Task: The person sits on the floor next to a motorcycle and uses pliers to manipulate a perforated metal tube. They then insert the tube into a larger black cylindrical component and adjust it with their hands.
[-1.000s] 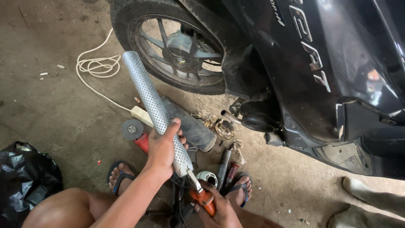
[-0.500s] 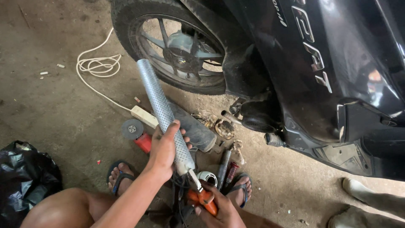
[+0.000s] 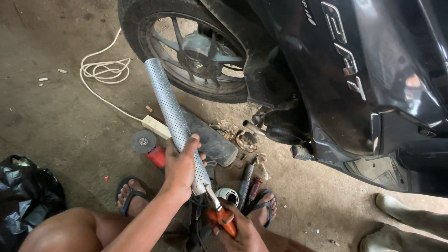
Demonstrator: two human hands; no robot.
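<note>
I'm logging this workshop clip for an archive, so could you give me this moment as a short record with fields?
Setting: concrete workshop floor, beside a black scooter
Left hand: wrapped around a perforated metal tube, tilted up toward the rear wheel
Right hand: holding orange-handled pliers, jaws at the tube's lower end
On the floor: dark muffler shell, angle grinder, white cord, black plastic bag
Feet: in sandals, either side of the tools
Others: another person's light shoes at right
</note>
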